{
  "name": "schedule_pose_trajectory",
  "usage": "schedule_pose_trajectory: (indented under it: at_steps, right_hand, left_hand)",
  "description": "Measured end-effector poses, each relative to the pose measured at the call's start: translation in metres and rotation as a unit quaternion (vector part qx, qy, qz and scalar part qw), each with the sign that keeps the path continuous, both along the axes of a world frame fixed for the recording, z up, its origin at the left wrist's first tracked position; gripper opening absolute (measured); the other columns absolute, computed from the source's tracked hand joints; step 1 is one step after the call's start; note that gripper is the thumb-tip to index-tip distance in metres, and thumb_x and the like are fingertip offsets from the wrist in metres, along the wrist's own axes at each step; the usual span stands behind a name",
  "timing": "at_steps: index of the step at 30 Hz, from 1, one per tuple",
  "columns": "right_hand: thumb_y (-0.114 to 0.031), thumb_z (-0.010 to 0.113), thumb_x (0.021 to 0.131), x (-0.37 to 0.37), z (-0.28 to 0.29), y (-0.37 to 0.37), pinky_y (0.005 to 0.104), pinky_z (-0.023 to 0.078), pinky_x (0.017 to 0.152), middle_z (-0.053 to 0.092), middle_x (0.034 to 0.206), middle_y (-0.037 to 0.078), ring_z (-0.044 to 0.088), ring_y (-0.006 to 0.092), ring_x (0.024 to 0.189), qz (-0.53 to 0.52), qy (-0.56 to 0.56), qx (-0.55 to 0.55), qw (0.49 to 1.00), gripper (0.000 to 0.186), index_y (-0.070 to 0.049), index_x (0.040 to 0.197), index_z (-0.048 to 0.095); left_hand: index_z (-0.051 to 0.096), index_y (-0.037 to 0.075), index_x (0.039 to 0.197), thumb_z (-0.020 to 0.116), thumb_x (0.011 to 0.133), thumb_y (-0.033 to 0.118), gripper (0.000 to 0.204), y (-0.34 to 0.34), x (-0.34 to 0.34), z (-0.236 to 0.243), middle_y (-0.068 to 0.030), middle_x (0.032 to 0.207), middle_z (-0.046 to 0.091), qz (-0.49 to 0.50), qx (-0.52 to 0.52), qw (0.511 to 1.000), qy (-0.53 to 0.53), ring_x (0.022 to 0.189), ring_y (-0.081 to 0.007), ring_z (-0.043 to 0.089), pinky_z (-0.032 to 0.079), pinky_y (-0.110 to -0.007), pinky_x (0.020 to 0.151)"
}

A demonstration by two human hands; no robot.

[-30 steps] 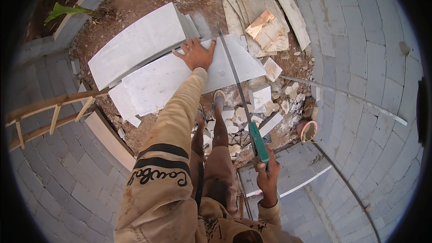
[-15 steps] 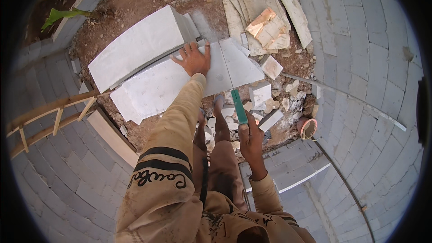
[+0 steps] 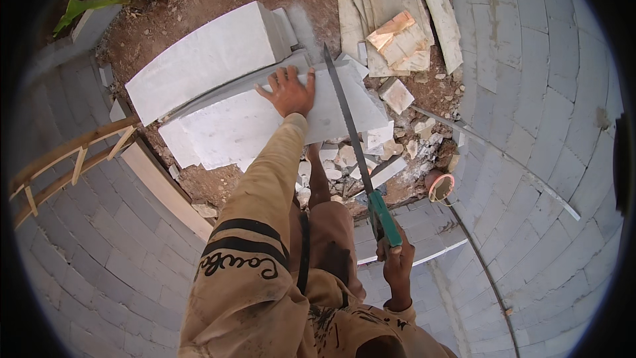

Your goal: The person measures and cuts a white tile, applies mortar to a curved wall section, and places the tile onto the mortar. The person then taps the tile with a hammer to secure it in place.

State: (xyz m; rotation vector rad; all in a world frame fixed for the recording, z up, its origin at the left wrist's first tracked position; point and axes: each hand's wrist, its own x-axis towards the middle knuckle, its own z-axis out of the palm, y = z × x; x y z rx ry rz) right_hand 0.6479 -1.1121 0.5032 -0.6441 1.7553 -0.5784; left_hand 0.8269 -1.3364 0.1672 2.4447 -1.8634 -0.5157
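Observation:
A white lightweight concrete block lies in front of me. My left hand rests on its top with the fingers spread, pressing flat. To the right of that hand, the long dark blade of a handsaw crosses the block near its right end; how deep it sits I cannot tell. My right hand is wrapped round the saw's green handle, close to my body. Behind the block stands a larger white block, along its far side.
Broken block pieces lie under and right of the block. A reddish bucket stands by the right wall, near a long metal bar. Boards lie at the back. A wooden ladder-like frame is at left.
My right hand has drawn the saw back toward my body, so much more of its blade shows. The left hand stays spread on the block.

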Motion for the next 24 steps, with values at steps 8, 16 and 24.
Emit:
schedule_pose_trajectory:
  at_steps: [8, 16, 24]
  right_hand:
    - [-0.037, 0.049, 0.110, 0.037, -0.147, -0.147, 0.0336, 0.046, 0.059, 0.065, 0.077, 0.014, 0.054, 0.0152, 0.060, 0.096, 0.092, -0.051, 0.990, 0.050, 0.000, 0.143, 0.056]
    - [-0.063, 0.042, 0.105, 0.018, 0.043, 0.000, 0.0294, 0.043, 0.054, 0.057, 0.068, 0.000, 0.053, 0.0075, 0.061, -0.015, 0.043, 0.088, 0.995, 0.076, 0.000, 0.145, 0.055]
    - [-0.042, 0.040, 0.113, 0.046, -0.141, -0.117, 0.0273, 0.036, 0.051, 0.049, 0.063, -0.001, 0.046, 0.0064, 0.058, 0.053, 0.084, -0.089, 0.991, 0.052, 0.003, 0.131, 0.059]
  left_hand:
    - [0.067, 0.016, 0.114, 0.054, 0.096, 0.059, 0.048, -0.003, 0.002, -0.004, -0.0080, 0.122, 0.060, -0.003, -0.036, 0.999, -0.008, 0.126, -0.0333, 0.049, 0.010, -0.077, 0.114]
    - [0.069, 0.018, 0.115, 0.055, 0.095, 0.062, 0.050, 0.000, -0.001, -0.006, -0.0071, 0.124, 0.060, 0.000, -0.009, 1.000, -0.029, 0.129, -0.0323, 0.048, 0.009, -0.075, 0.116]
    - [0.066, 0.018, 0.123, 0.048, 0.098, 0.062, 0.054, 0.000, 0.001, 0.004, -0.0099, 0.132, 0.058, 0.004, 0.052, 0.999, 0.003, 0.133, -0.0346, 0.046, 0.008, -0.074, 0.116]
